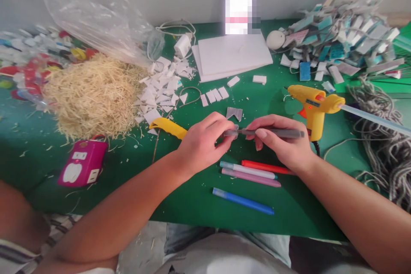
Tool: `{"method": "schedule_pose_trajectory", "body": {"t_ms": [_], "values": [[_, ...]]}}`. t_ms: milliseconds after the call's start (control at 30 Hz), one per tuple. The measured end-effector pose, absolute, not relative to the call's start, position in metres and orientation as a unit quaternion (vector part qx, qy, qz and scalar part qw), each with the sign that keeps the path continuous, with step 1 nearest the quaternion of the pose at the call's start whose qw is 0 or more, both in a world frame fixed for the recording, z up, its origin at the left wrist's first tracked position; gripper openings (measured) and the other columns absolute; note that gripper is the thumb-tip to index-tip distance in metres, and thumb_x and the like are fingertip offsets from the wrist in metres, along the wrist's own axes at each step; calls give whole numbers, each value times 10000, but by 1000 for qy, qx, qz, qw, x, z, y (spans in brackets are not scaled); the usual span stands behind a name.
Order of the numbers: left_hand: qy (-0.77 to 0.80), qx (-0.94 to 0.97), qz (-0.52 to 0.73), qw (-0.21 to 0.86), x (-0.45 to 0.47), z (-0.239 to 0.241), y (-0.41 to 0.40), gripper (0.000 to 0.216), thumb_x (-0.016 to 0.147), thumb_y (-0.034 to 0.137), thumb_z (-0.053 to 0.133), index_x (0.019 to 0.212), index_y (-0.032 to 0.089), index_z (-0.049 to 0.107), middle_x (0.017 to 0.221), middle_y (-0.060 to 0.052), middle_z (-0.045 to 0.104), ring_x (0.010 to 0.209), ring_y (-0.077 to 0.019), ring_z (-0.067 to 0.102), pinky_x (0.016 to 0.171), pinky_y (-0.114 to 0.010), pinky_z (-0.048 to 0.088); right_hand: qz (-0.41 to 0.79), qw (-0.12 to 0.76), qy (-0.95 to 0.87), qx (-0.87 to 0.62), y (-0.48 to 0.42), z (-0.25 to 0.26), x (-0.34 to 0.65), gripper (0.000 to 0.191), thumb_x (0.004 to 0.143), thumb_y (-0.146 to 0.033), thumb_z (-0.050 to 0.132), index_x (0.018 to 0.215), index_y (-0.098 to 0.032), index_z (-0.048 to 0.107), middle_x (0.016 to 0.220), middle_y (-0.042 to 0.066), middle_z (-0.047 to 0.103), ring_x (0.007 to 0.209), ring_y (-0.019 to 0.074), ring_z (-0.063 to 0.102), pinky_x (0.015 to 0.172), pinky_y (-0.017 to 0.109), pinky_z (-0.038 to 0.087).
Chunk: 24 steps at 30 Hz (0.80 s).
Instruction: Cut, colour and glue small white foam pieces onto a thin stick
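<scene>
My right hand point(287, 143) grips a dark grey felt-tip marker point(285, 133), its tip pointing left. Pinched in the fingers of my left hand point(202, 139) is a small greyish piece point(230, 132), partly hidden; I cannot tell whether it is the marker's cap. The marker's tip is at or very near this piece. Just beyond the fingers lies a grey notched foam piece point(234, 114). Below the hands are a red marker point(265, 166), a white marker point(253, 171), a pink marker point(252, 177) and a blue marker point(244, 201). A yellow cutter point(170, 128) lies partly behind my left hand.
A yellow glue gun point(313, 109) with a long glue stick stands right, beside grey yarn point(375, 137). White sheets point(236, 53), foam scraps point(160, 87) and a scrap pile point(346, 43) lie behind. Left are wood shavings point(96, 94) and a magenta power adapter point(84, 162). Another person's arm point(22, 209) shows lower left.
</scene>
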<state>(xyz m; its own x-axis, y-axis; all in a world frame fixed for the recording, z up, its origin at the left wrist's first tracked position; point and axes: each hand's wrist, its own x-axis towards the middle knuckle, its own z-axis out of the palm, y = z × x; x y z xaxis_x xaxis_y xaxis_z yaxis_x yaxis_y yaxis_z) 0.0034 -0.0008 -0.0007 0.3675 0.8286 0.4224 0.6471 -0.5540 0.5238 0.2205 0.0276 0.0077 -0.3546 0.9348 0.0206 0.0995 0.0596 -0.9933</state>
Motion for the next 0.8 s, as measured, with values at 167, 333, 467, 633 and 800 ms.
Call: {"method": "schedule_pose_trajectory", "body": {"t_ms": [167,333,467,633,800], "values": [[456,711,437,308,10,1,-2,55,923,221,682,960,205,719,940,-38,712,796,-133,675,729,-269,590,597,405,-582,-376,30,8,221,299,777,-503,838,798,-215,762,731,30,776,468,124,625,487,292,573],[464,509,464,557,19,0,-6,176,846,316,778,927,169,726,691,4,722,533,-118,666,542,-247,584,640,406,-557,-339,32,9,222,217,771,-431,863,814,-225,809,746,26,795,511,151,681,568,339,633],[456,435,478,612,22,3,-7,289,747,389,876,851,165,725,594,13,710,497,-148,688,538,-275,614,655,403,-560,-309,32,13,220,138,808,-358,846,864,-232,836,767,23,801,549,154,712,601,333,650],[445,428,486,618,26,6,-10,354,729,457,895,827,164,723,611,2,728,478,-156,690,519,-287,622,676,377,-562,-291,33,19,218,162,828,-369,827,874,-213,837,721,25,786,533,170,719,563,330,640],[433,467,472,610,25,5,-12,296,801,418,855,880,159,735,713,-15,764,520,-130,698,528,-243,612,671,360,-572,-305,29,16,221,199,831,-407,820,866,-212,836,694,23,770,539,168,710,528,309,606]]}}
